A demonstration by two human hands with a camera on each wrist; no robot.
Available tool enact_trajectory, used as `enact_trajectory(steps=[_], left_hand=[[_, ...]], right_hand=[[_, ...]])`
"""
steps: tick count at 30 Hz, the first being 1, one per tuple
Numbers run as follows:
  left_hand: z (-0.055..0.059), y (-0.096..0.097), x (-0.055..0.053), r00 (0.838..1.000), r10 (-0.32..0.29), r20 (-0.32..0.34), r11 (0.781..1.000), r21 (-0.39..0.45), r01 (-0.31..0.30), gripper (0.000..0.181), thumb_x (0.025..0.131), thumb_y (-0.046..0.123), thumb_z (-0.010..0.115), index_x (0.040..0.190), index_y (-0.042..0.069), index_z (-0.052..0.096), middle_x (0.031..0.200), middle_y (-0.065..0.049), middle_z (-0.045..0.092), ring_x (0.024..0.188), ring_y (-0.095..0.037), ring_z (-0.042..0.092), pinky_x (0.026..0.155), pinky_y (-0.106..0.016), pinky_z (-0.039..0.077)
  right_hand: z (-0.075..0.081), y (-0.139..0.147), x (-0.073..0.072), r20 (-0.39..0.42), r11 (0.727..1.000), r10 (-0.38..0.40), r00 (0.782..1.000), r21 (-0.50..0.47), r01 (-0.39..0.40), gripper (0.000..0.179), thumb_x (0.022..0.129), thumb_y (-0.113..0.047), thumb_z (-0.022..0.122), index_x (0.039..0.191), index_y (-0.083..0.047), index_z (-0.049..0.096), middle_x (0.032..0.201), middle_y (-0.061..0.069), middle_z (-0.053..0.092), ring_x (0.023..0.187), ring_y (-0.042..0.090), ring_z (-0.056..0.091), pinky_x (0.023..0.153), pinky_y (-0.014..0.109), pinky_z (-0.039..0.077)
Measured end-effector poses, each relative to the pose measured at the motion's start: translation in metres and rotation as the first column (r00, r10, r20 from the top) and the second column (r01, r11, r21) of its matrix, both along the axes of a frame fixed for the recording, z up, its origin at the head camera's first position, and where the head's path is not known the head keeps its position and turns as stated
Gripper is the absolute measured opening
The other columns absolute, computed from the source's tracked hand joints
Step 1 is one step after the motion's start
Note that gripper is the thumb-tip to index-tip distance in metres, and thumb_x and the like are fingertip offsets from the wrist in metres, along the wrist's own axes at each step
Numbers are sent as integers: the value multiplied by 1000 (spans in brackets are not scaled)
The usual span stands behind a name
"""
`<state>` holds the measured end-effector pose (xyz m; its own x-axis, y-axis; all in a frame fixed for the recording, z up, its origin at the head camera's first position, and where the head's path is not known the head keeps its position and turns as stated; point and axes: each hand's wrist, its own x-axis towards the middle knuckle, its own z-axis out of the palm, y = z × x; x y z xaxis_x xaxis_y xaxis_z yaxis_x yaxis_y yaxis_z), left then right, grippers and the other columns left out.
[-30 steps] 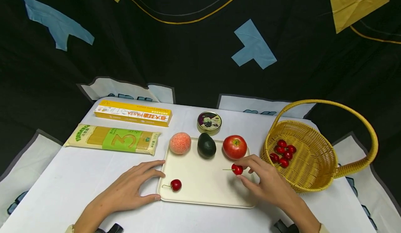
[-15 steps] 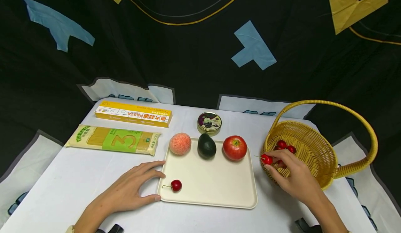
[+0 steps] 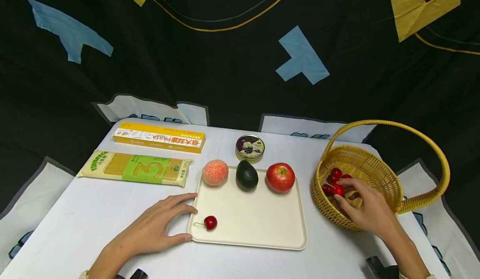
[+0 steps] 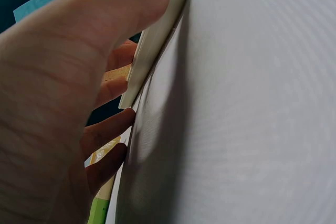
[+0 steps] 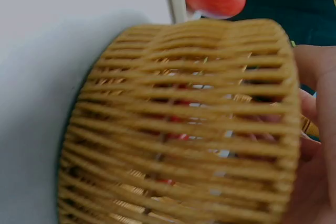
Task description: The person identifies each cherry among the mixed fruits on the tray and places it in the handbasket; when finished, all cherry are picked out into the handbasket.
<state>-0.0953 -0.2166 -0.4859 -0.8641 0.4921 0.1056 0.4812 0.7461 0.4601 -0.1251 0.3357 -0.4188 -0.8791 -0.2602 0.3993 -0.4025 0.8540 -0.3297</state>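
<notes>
Inside the wicker basket (image 3: 378, 175), my right hand (image 3: 369, 208) pinches a red cherry (image 3: 337, 189) between thumb and fingers, right by several other cherries (image 3: 336, 173). In the right wrist view the basket's wall (image 5: 184, 108) hides most of the fingers and the fruit. My left hand (image 3: 153, 227) rests at the left edge of the cream tray (image 3: 255, 225), fingers spread and fingertips touching its rim. One cherry (image 3: 210, 222) with a stem lies at the tray's front left. A peach (image 3: 215, 172), an avocado (image 3: 246, 175) and an apple (image 3: 280, 177) line the tray's back edge.
Behind the tray stands a round tin (image 3: 250, 148). A yellow pasta box (image 3: 159, 136) and a spaghetti packet (image 3: 135, 167) lie at the back left of the white table (image 3: 232, 266). The basket's tall handle (image 3: 444, 162) arches over its right side.
My right hand has carried the pinched cherry from above the tray's right side rightward into the basket, among the other cherries. The left hand has stayed at the tray's edge.
</notes>
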Motion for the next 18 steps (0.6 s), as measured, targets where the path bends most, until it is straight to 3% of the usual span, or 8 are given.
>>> enact_trajectory(steps=[7,13,18], left_hand=[[0,-1,1,1000,5,0,1000,-2,-5,47,89,65,80,129,46,67,164,14,47,146,-21,51,113,-57,50],[0,-1,1,1000,7,11,1000,-2,-7,47,89,67,78,130,45,67,164,13,47,147,-22,51,114,-58,49],[0,-1,1,1000,7,8,1000,-2,-7,47,89,66,79,130,46,67,164,13,47,147,-23,51,114,-58,49]], right_hand=[[-6,8,-8,136,999,-13,991,31,9,39,85,-11,91,117,-6,70,109,11,76,88,23,72,72,31,63],[-8,12,-14,278,1000,-11,960,25,4,37,87,-10,89,118,-8,69,103,6,75,87,19,71,71,27,62],[-10,14,-19,337,1000,-4,941,27,-5,36,88,-11,89,117,-7,68,100,5,75,86,18,71,70,29,63]])
